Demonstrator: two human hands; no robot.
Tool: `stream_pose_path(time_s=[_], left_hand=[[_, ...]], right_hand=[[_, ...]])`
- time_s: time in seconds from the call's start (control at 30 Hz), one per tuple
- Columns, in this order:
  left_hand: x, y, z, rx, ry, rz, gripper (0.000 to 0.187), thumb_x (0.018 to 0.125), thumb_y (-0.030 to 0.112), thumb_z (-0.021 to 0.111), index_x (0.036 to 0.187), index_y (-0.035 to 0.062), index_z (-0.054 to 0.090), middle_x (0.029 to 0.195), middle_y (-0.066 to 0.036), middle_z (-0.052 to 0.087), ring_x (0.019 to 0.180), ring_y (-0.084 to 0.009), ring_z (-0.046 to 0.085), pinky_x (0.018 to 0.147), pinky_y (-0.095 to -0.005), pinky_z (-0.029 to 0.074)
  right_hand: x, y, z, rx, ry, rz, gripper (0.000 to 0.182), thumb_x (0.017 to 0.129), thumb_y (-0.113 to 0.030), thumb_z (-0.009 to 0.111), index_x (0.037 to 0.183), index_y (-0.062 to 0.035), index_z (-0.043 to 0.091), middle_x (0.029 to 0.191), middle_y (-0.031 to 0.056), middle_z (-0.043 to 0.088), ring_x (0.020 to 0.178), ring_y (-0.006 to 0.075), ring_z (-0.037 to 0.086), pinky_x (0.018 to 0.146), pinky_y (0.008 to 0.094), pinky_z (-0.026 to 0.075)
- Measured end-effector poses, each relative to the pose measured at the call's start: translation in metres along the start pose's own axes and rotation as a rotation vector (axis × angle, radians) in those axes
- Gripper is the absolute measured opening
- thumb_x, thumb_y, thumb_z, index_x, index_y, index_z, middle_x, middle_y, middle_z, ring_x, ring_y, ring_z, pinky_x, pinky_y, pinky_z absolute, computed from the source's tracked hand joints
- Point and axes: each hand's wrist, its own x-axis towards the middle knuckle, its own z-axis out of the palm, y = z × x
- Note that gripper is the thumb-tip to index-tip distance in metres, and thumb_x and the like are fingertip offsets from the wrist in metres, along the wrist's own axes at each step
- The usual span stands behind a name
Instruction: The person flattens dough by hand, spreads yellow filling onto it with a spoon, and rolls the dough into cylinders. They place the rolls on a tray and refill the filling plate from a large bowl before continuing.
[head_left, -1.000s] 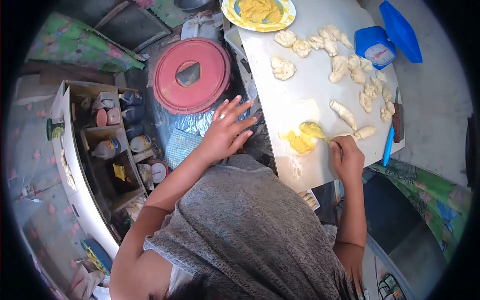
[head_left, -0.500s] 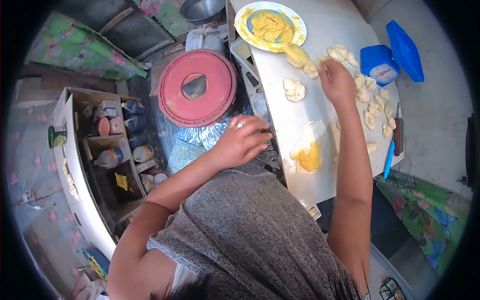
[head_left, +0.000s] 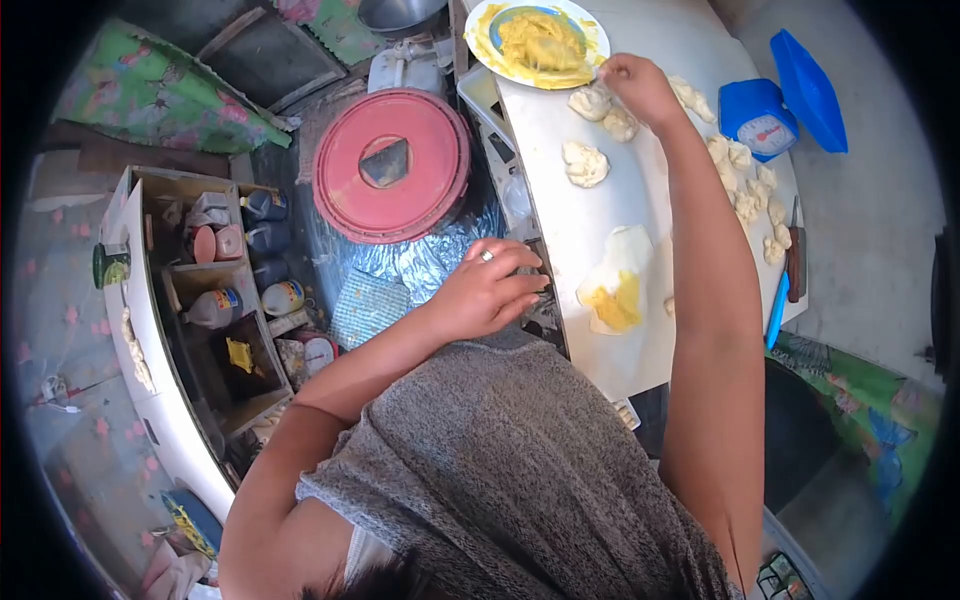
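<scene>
My right hand (head_left: pixel 640 88) is closed on the handle of a spoon (head_left: pixel 550 55), whose head sits in the thick yellow filling (head_left: pixel 525 32). The filling is heaped on a white plate (head_left: pixel 483 50) with smeared edges. Just below that hand lie dough lumps (head_left: pixel 590 100). Nearer me, a flattened piece of dough (head_left: pixel 630 250) carries a yellow smear of filling on its lower part. My left hand (head_left: pixel 490 290), with a ring on one finger, hovers beside the table's left edge. Its fingers are loosely bent and apart, and nothing shows in them.
Several dough pieces (head_left: pixel 748 200) lie on the white table (head_left: pixel 610 375) beyond my right forearm. A blue kitchen scale (head_left: pixel 757 118) stands at the far right, near a knife (head_left: pixel 796 262) with a brown handle. Left of the table is a tub with a red lid (head_left: pixel 430 180).
My right hand has moved up and left, carrying the yellow-coated spoon from above the dough lumps into the filling on the plate. The left hand stays almost where it was.
</scene>
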Motion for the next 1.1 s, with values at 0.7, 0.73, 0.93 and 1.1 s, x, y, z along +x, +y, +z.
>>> stream_pose_path(time_s=[0.7,0.73,0.93,1.1], left_hand=[[-0.007,0.028,0.017,0.033,0.011,-0.058,0.024,0.08,0.016,0.07,0.102,0.0081,0.066,0.108,-0.007,0.057,0.107,-0.0259,0.054,0.09,-0.0407,0.037],[-0.005,0.028,0.016,0.033,0.006,-0.045,0.024,0.08,0.015,0.07,0.102,0.0077,0.066,0.108,-0.008,0.057,0.107,-0.0263,0.054,0.089,-0.041,0.038],[-0.011,0.021,0.013,0.042,0.032,-0.064,0.022,0.08,0.017,0.068,0.101,0.0084,0.067,0.107,-0.007,0.057,0.108,-0.0249,0.054,0.092,-0.0393,0.036],[-0.007,0.018,0.019,0.021,0.036,-0.024,0.022,0.08,0.018,0.068,0.101,0.0105,0.066,0.108,-0.005,0.056,0.108,-0.0242,0.053,0.092,-0.0388,0.036]], right_hand=[[-0.305,0.004,-0.026,-0.177,0.209,0.154,0.007,0.085,-0.013,0.062,0.087,-0.0063,0.061,0.081,0.0126,0.062,0.069,0.0309,0.061,0.061,0.0369,0.048],[-0.3,0.003,-0.027,-0.173,0.146,0.206,0.009,0.086,-0.014,0.061,0.087,-0.0059,0.061,0.082,0.0133,0.062,0.069,0.0311,0.061,0.061,0.0374,0.048],[-0.259,0.037,-0.021,0.247,0.031,0.194,0.017,0.089,-0.022,0.061,0.087,-0.0049,0.06,0.07,0.0005,0.056,0.058,0.0139,0.052,0.053,0.0295,0.041],[-0.176,-0.004,-0.048,0.569,-0.063,0.475,0.018,0.092,-0.028,0.055,0.088,-0.0112,0.06,0.065,-0.0073,0.04,0.054,0.003,0.036,0.049,0.0206,0.028]])
